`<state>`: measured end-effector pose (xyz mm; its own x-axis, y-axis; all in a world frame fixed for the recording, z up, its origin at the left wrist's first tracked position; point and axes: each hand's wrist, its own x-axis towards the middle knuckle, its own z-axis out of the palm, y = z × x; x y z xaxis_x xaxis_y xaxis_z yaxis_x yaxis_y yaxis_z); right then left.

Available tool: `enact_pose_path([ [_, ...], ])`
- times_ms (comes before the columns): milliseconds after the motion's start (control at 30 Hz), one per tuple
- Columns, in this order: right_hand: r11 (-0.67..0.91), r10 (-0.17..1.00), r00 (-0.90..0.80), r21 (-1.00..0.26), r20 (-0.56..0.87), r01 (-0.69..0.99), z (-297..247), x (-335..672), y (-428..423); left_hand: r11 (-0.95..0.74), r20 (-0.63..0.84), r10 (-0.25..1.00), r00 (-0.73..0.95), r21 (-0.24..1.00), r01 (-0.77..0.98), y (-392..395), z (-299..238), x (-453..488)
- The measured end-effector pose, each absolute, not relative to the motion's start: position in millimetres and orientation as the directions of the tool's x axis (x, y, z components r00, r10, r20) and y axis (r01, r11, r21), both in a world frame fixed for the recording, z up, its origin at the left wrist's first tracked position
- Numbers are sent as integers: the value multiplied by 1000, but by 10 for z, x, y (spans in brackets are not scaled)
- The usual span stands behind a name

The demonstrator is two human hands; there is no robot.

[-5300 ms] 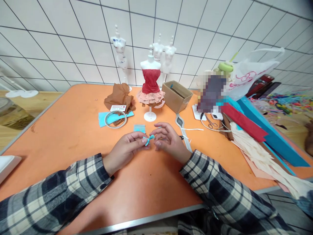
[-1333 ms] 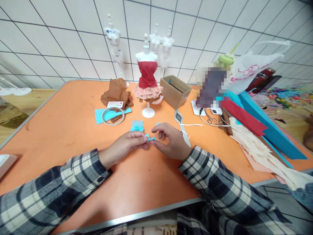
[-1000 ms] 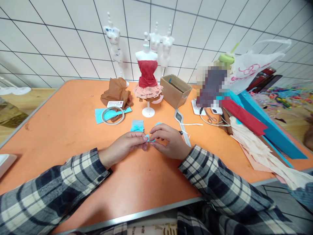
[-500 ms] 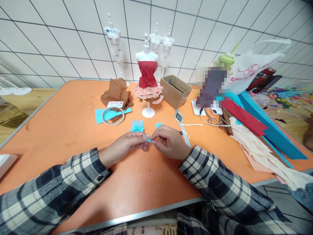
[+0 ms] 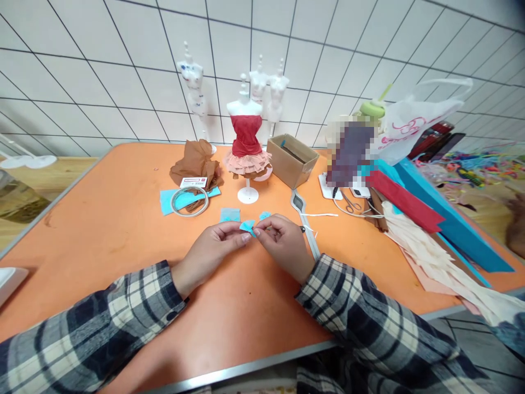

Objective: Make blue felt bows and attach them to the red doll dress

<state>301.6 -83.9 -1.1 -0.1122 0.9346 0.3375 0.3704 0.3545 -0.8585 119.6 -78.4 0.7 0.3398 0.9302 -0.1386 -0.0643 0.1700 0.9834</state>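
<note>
A small piece of bright blue crepe paper (image 5: 247, 225) is pinched between my two hands, above the orange table. My left hand (image 5: 217, 241) grips its left side, thumb in front and fingers behind. On the right, my right hand (image 5: 285, 243) pinches its edge between thumb and forefinger, the other fingers curled. Just beyond them lie a stack of blue paper squares (image 5: 230, 213) and another small blue paper piece (image 5: 264, 215), partly covered by my hands. Farther back stands a mini dress form (image 5: 246, 134) in a red bodice and ruffled pink skirt.
Left of the dress form are crumpled brown paper (image 5: 194, 161) and a tape roll (image 5: 189, 202) on blue paper. To its right sit a cardboard box (image 5: 292, 164), a grey strap (image 5: 305, 224), scissors (image 5: 351, 205) and cream paper strips (image 5: 414, 246). White mannequins (image 5: 259, 82) stand along the tiled wall.
The blue paper piece is raised slightly and shows more spread out between my fingers. My left thumb has shifted to its lower edge. The view has tilted up a little.
</note>
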Motion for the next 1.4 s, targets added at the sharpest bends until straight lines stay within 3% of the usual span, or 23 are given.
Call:
enact_pose_path([
  [100, 378, 924, -123, -828, 361, 413, 16, 3000, -868, 202, -156, 943, 294, 970, -132, -796, 11, 1223],
  [167, 327, 945, -136, -866, 297, 378, 30, 3004, -867, 205, -164, 951, 261, 969, -139, -796, 25, 1228],
  [267, 225, 970, -163, -922, 182, 316, 17, 3018, -845, 183, -165, 957, 238, 981, -56, -788, 57, 1220],
  [433, 176, 974, -196, -919, 111, 353, -23, 3018, -824, 108, -129, 969, 212, 988, 109, -780, 106, 1212],
  [600, 183, 972, -211, -907, 107, 380, 8, 3006, -825, 85, -110, 973, 203, 988, 127, -791, 120, 1221],
  [800, 69, 971, -237, -931, -19, 358, 45, 3039, -812, 100, -116, 958, 264, 992, 73, -781, 77, 1212],
  [1133, 271, 938, -321, -853, 130, 446, 123, 3141, -784, 205, -213, 907, 362, 977, 61, -728, 90, 1174],
  [1400, -104, 939, -309, -980, -152, 168, 84, 3076, -813, 191, -205, 924, 322, 979, 73, -737, 58, 1174],
])
